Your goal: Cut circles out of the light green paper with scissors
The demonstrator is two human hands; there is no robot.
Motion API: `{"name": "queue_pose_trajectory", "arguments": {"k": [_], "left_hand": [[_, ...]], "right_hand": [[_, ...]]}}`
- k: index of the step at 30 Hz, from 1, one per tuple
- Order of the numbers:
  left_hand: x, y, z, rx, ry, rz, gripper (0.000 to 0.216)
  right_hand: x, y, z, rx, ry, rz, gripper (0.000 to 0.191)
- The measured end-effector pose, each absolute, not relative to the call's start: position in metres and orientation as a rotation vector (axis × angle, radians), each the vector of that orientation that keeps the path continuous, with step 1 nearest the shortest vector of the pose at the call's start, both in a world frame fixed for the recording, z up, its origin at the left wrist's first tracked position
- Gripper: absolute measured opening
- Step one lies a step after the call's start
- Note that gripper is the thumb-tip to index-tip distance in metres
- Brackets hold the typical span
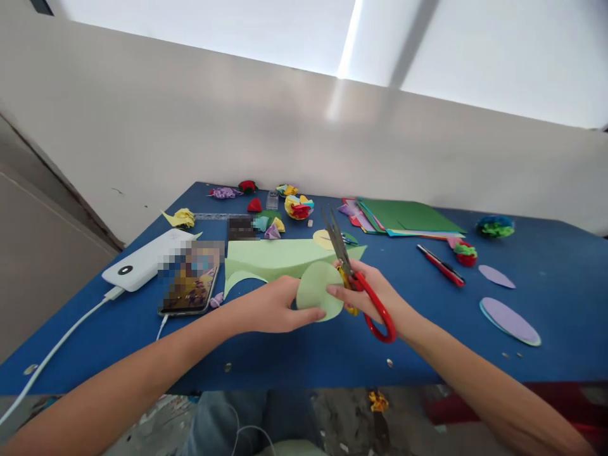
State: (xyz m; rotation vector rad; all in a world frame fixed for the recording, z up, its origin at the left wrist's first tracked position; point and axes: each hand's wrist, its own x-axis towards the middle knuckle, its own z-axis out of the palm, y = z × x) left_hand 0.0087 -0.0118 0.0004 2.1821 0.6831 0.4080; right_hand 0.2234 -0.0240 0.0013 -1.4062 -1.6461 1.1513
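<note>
A round piece of pale green paper (317, 291) is held up between both hands above the front of the blue table. My left hand (280, 304) pinches its left side, thumb across the front. My right hand (368, 291) grips the paper's right edge with thumb and fingers. Red-handled scissors (375, 310) also sit in my right hand, blades pointing up and slightly apart, away from the paper. Something yellow (349, 297) shows behind the scissors, partly hidden. Behind the hands lies a larger pale green sheet (266, 256) with a curved cut along its near edge.
A white power bank (147, 259) and a phone (192, 278) with cables lie at left. Coloured paper sheets (408, 216) are stacked at the back right. Crumpled paper flowers (299, 207), a red pen (441, 266) and lilac paper ovals (510, 320) are spread around the table (427, 354).
</note>
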Motion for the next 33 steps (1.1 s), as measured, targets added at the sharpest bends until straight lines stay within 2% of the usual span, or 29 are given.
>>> {"name": "queue_pose_trajectory", "arguments": {"k": [3, 7, 9, 11, 14, 15, 17, 21, 27, 33], "left_hand": [[0.008, -0.003, 0.011, 2.373, 0.751, 0.542, 0.033], [0.013, 0.029, 0.028, 2.731, 1.193, 0.741, 0.04], [0.025, 0.049, 0.034, 2.795, 1.375, 0.467, 0.041], [0.044, 0.07, 0.034, 2.764, 1.379, 0.077, 0.037], [0.079, 0.097, 0.021, 2.716, 1.368, -0.131, 0.025], [0.091, 0.103, 0.015, 2.706, 1.373, -0.173, 0.022], [0.11, 0.111, 0.002, 2.679, 1.404, -0.23, 0.034], [0.128, 0.108, -0.018, 2.619, 1.432, -0.322, 0.037], [0.133, 0.095, -0.035, 2.645, 1.455, -0.18, 0.04], [0.134, 0.098, -0.049, 2.624, 1.363, -0.074, 0.057]], "right_hand": [[0.243, -0.009, 0.005, -1.412, -1.598, 1.005, 0.042], [0.291, 0.026, 0.011, -1.522, -1.479, 0.842, 0.045], [0.312, 0.052, 0.012, -1.629, -1.507, 0.651, 0.041], [0.328, 0.08, 0.009, -1.861, -1.552, 0.281, 0.038], [0.34, 0.115, -0.003, -1.985, -1.536, 0.107, 0.037], [0.342, 0.123, -0.008, -2.013, -1.541, 0.081, 0.037], [0.346, 0.134, -0.021, -2.07, -1.546, 0.059, 0.037], [0.352, 0.139, -0.046, -2.146, -1.564, 0.069, 0.039], [0.357, 0.14, -0.058, -2.183, -1.631, 0.166, 0.03], [0.352, 0.139, -0.058, -2.179, -1.624, 0.179, 0.04]]}}
